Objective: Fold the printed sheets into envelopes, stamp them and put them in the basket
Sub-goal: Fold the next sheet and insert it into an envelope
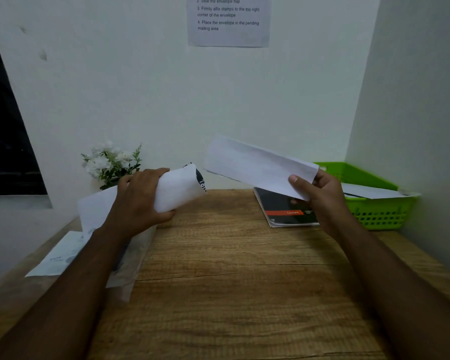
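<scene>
Hands both up over bench [231, 281]. Your L hand [140, 201]: fingers [151, 174] curled round a rolled printed sheet [177, 190], held above bench's left side. Your R hand [320, 193] pinches a folded envelope [257, 167] by its near end, in air just left of green basket [379, 214], w/ black booklet [283, 206] below. More sheets [60, 253] lie on bench, far left.

So the table [231, 281] is tucked in a corner. The basket [374, 216] sits back right with a paper [369, 190] lying in it, and a booklet [281, 206] lies just left of it. A plant [112, 162] is back left, with a pile of sheets [60, 253] in front of it on the table's left edge. The left hand [138, 203] holds a curled sheet [177, 189] above that pile, and the right hand [322, 196] holds a folded sheet [257, 165] over the booklet. A notice [229, 22] hangs on the back wall.
</scene>
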`<state>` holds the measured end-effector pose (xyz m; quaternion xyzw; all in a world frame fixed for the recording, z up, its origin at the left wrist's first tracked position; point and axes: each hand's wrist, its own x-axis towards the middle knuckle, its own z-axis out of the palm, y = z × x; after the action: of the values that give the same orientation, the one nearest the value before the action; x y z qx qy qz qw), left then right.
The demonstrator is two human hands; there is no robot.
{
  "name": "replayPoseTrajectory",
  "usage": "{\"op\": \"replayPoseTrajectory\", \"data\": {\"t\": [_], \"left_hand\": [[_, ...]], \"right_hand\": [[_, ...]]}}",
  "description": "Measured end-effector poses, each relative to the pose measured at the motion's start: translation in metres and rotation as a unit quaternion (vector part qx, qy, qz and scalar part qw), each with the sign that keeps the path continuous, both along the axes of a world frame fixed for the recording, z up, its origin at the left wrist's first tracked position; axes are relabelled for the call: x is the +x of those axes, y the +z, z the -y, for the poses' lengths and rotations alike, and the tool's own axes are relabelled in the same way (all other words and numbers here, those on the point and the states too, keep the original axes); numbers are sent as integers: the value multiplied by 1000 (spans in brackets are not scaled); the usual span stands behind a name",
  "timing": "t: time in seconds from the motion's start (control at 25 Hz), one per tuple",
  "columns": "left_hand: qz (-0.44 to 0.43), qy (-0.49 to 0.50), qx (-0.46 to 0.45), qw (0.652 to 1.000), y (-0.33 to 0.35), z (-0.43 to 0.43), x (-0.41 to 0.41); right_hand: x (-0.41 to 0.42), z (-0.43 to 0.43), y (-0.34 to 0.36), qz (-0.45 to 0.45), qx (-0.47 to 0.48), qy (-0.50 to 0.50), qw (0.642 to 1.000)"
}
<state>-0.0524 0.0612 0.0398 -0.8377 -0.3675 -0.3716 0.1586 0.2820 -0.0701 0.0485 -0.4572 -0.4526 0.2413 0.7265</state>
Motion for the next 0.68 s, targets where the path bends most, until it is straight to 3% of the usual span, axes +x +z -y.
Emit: {"op": "replayPoseTrajectory", "data": {"t": [0.16,0.68], "left_hand": [[-6,-2,-3,1000,-1,0,0],[-17,18,-23,999,-2,0,1]], "right_hand": [[-2,-3,-5,42,-33,22,998],[-1,2,-2,53,-19,61,997]]}}
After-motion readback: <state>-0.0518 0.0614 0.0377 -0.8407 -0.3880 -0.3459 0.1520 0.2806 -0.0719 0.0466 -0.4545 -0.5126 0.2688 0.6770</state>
